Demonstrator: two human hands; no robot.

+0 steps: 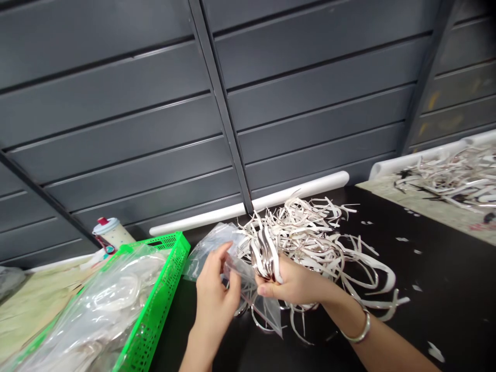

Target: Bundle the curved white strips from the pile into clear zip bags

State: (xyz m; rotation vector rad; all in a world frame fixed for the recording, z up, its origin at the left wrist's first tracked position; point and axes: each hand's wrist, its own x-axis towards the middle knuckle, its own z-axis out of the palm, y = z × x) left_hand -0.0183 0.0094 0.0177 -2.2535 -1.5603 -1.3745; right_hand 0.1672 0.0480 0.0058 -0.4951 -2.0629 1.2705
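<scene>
The edge of a clear plastic zip bag [206, 249] is pinched between the thumb and fingers of the left hand [217, 289], which is nearly closed, its fingertips [223, 249] pressed against the film. A folded bunch of white-and-silver strips [267, 257] is gripped in the closed right hand [294, 281], and a silver bangle [358, 328] is worn on that wrist. The bunch is held just beside the bag, with its film lying against the left side of the strips, while long loose ends are left curling over the black tabletop [437, 289]. The strips are thin, glossy and tangled, and small cut scraps are scattered near them. To the left, a green plastic basket [153, 305] is set on a pale mat [39, 305], and a filled plastic bag [93, 305] is held in it, its contents blurred by the film. A bottle with a red cap [112, 235] is stood behind the basket. A second heap of strips [445, 178] is piled on another pale mat [399, 204] at the far right, and a white pipe [248, 204] is laid along the grey panelled wall [116, 113]
</scene>
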